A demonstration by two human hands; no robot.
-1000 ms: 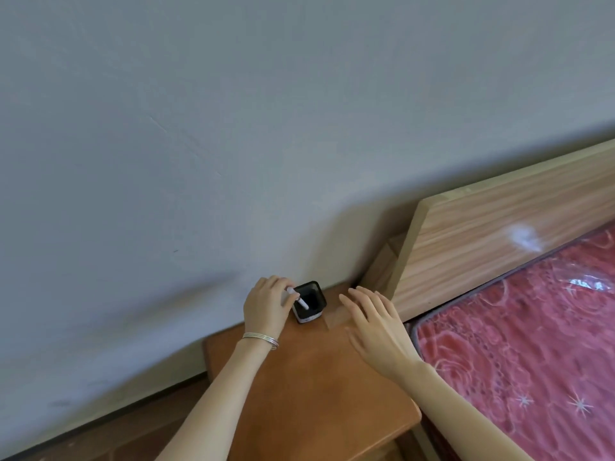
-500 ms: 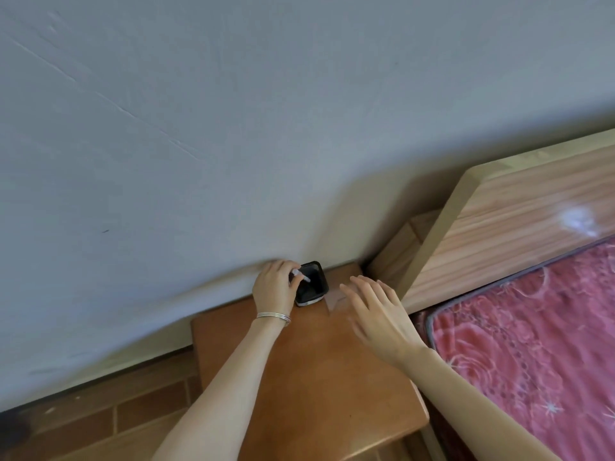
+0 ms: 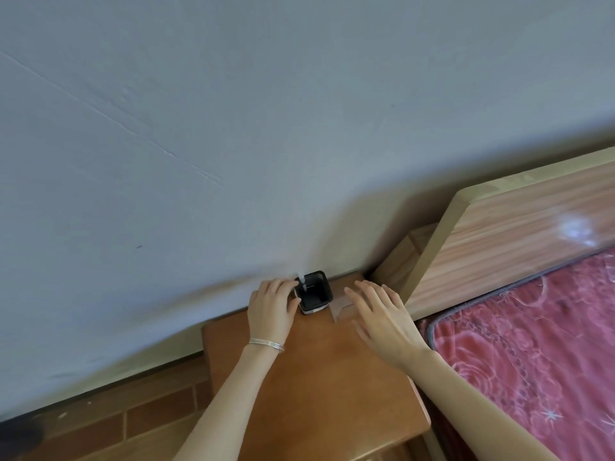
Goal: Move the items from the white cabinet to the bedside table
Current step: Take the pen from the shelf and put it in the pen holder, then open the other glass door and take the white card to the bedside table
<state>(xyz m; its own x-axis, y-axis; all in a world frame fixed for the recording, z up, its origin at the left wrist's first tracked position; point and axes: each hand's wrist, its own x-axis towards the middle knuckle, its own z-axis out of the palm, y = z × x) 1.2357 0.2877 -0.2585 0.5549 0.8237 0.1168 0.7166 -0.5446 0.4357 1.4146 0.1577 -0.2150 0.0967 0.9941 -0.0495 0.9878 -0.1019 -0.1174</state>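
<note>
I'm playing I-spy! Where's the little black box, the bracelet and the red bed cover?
Black box (image 3: 315, 292): head view, its dark inside.
Bracelet (image 3: 267, 345): head view, silver bands on the left wrist.
Red bed cover (image 3: 532, 354): head view, its flowered middle.

Left hand (image 3: 271, 306) grips black holder (image 3: 315, 294) on bedside table (image 3: 316, 380).
</note>
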